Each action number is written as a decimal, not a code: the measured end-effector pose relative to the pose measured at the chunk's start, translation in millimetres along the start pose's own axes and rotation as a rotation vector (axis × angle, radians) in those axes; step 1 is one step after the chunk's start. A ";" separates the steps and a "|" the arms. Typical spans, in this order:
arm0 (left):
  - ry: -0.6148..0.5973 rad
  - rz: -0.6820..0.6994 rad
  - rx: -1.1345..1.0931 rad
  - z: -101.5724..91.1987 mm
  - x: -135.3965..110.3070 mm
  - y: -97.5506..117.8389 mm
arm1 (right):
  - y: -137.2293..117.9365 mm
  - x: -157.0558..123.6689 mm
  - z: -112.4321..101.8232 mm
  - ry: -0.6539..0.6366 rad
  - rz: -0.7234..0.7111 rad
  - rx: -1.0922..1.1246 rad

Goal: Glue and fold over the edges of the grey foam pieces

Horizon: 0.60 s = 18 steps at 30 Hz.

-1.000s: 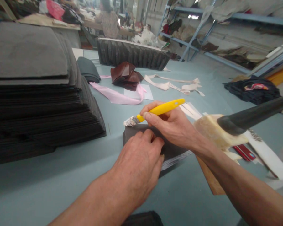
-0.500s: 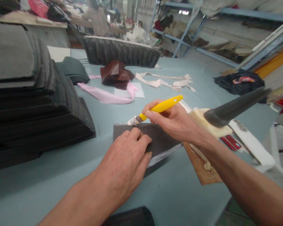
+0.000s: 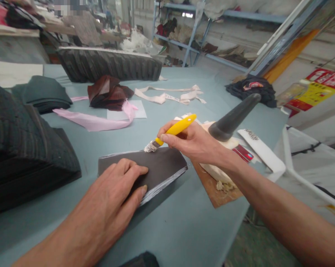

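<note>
My right hand is closed round the yellow handle of a paintbrush. White paste coats the bristles, which touch the far long edge of a stack of dark grey sheets. White smears line the edges of this stack. My left hand lies on top of the stack's left part, fingers spread and thumb by the near edge, pressing it down. Just right of my right hand, a big dark grey cone-shaped object rests on a cream-coloured piece, beside a brown board with dried paste on it.
Tall piles of dark pieces stand at the left. A long row of dark pieces lies at the back. Pink fabric, brown material and pale strips lie beyond the stack. A person is in the background.
The brush has travelled rightward along the far edge of the stack, my right hand with it. My left hand still presses the stack. The view has swung to the right.
</note>
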<state>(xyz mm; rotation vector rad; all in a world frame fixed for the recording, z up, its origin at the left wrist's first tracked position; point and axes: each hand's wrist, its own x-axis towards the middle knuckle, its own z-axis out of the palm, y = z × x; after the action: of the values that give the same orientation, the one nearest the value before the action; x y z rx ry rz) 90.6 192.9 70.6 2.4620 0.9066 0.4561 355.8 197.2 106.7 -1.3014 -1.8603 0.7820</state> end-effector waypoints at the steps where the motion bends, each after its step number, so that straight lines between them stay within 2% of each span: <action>1: 0.009 0.009 0.004 0.2 -0.3 -1.4 | 0.6 -0.8 -4.1 -0.009 0.003 -0.003; 8: -0.011 0.044 0.036 -0.2 -1.8 -6.2 | 1.7 -6.9 -32.6 -0.090 0.012 -0.072; 18: 0.011 0.009 -0.026 4.3 2.7 -5.1 | -14.2 -18.9 -56.1 -0.098 0.097 -0.259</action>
<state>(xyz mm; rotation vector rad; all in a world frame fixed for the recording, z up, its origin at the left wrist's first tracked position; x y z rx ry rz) 91.9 196.7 64.7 2.4437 0.8884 0.4817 399.3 179.1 145.1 -1.5486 -2.0414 0.6807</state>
